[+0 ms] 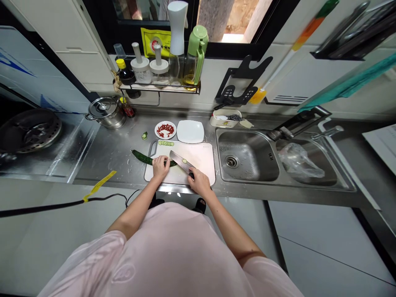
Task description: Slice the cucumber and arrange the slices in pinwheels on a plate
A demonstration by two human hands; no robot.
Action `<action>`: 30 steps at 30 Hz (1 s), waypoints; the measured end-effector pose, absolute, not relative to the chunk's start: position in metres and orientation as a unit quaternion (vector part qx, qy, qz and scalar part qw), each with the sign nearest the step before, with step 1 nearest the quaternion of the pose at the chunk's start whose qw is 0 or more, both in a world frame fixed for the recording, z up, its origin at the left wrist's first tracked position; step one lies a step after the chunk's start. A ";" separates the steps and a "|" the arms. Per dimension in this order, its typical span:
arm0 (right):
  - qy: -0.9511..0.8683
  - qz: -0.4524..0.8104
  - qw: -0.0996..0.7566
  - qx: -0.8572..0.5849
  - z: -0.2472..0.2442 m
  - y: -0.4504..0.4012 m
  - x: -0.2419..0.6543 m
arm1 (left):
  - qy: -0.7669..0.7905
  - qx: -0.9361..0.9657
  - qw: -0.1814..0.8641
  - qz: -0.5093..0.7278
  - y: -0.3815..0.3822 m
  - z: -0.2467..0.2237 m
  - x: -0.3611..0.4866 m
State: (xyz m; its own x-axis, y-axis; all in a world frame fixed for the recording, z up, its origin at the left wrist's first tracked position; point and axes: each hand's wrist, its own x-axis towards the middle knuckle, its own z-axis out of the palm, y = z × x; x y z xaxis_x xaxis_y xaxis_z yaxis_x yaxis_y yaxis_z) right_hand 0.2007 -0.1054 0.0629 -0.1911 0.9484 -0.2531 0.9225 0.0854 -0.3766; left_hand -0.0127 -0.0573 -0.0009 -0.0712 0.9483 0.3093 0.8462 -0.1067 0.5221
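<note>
One cucumber [144,157] — pinned under the left hand [160,167].

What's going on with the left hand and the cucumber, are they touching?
Touching. The head view shows the left hand resting on the cucumber, its fingers curled over the top with no gap, and the cucumber's ends sticking out on either side.

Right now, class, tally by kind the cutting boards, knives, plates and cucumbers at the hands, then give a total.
Cutting boards: 1 (white cutting board)
Knives: 1 (cleaver)
Plates: 2 (round plate of chopped red pieces, square white plate)
Cucumbers: 1 (cucumber)
Total: 5
</note>
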 end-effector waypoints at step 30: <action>-0.766 0.150 -0.029 -0.624 0.062 -0.109 0.205 | 0.571 0.766 0.184 0.229 -0.042 0.047 0.031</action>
